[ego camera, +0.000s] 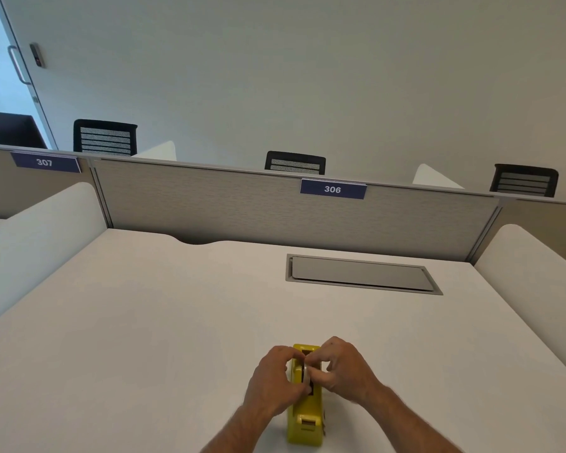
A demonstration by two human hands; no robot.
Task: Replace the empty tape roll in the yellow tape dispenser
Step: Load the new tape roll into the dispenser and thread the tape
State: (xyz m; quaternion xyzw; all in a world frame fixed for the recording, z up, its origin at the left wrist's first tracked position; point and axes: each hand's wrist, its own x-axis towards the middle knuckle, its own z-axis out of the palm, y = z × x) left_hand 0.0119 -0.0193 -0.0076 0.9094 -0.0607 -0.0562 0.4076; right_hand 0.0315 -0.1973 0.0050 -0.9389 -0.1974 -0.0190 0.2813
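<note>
A yellow tape dispenser (304, 416) stands on a white table (144, 322), close to the near edge and a little right of centre, its length running away from the viewer. Its top is open, showing a dark slot along the middle. A pale, thin tape roll (306, 374) sits upright in that slot, only its upper edge visible between the hands.

Both hands meet over the middle of the dispenser. The left hand (270, 384) comes in from the left, its fingers (293, 354) curled tightly, the tips pressed against the roll and the dispenser's left wall. The right hand (343, 367) comes in from the right, its fingers (317, 376) also bent close, pinching the roll from the other side. Thumbs and fingertips of the two hands nearly touch. Whether the roll is gripped firmly or only touched cannot be told. Both bare forearms reach up from the bottom edge.

Farther back, a grey recessed cable hatch (360, 274) is set flush in the table. A grey partition (242, 204) closes the far side, bearing a blue label reading 306 (333, 189). Black mesh chair backs (295, 162) show above it, against a plain pale wall.
</note>
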